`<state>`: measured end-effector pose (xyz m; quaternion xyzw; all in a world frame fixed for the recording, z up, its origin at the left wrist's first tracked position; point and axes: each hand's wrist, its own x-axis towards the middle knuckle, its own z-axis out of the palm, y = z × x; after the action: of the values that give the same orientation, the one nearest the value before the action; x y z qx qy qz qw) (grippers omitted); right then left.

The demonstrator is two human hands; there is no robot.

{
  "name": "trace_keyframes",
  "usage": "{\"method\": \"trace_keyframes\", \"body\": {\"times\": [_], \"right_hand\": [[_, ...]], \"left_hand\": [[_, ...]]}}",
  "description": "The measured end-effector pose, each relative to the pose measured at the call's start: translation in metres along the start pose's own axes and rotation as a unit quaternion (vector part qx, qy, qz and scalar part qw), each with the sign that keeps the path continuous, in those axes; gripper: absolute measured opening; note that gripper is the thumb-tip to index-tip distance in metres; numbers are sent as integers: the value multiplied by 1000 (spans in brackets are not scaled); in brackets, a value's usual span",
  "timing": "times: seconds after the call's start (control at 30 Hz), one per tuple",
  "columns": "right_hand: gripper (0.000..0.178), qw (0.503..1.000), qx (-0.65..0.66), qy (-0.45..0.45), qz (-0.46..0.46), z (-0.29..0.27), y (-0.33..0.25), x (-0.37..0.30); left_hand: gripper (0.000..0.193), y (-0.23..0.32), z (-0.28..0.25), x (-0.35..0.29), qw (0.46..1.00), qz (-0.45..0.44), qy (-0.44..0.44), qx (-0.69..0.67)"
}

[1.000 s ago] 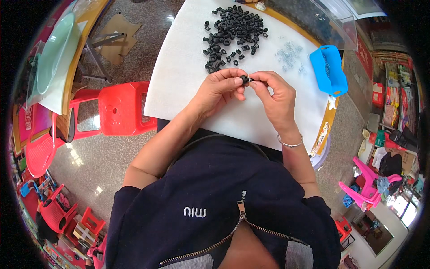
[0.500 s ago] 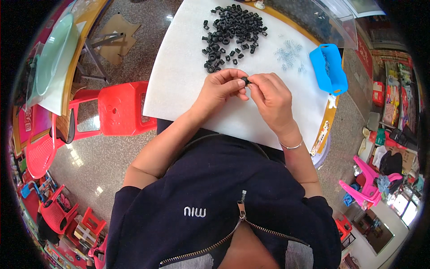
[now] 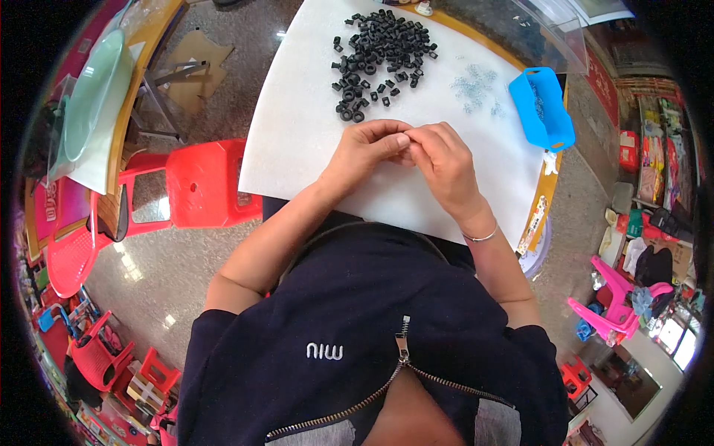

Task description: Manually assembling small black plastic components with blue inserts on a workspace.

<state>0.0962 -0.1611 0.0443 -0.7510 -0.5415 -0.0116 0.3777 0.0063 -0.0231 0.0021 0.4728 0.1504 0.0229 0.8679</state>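
Over the white tabletop [image 3: 297,141], my two hands meet at the fingertips. My left hand [image 3: 358,154] is closed, thumb against the curled fingers, around a small black part that the fingers now cover. Pinched against it from the right is my right hand [image 3: 448,167]; whatever lies between its thumb and forefinger is hidden. Beyond the hands spreads a heap of small black plastic parts [image 3: 383,41], some ring-shaped, with a few strays nearer my left hand. Small clear bluish pieces [image 3: 474,88] lie scattered to the right of the heap.
A blue plastic basket [image 3: 559,135] holding more small bluish pieces stands at the table's right edge. To the left is a red plastic stool [image 3: 197,186]. A pale green basin [image 3: 97,97] rests on another table at far left, and a pink stool [image 3: 613,297] stands far right.
My fingertips have closed together, covering the black part that showed between them before. The right hand has shifted slightly left. The whole view has moved a little.
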Motion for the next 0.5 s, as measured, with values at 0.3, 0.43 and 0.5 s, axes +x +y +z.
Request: {"method": "trace_keyframes", "body": {"times": [0.3,0.43,0.5], "right_hand": [[15,977,154,-19,145,-4,-7,-2],[19,961,197,31,189,8,-10,1],[21,944,232,31,233,21,-16,4]], "left_hand": [[30,5,-6,3,997,-47,-53,-28],[28,-3,-4,4,997,-34,-20,-69],[26,-6,-3,4,999,-8,-18,-27]]}}
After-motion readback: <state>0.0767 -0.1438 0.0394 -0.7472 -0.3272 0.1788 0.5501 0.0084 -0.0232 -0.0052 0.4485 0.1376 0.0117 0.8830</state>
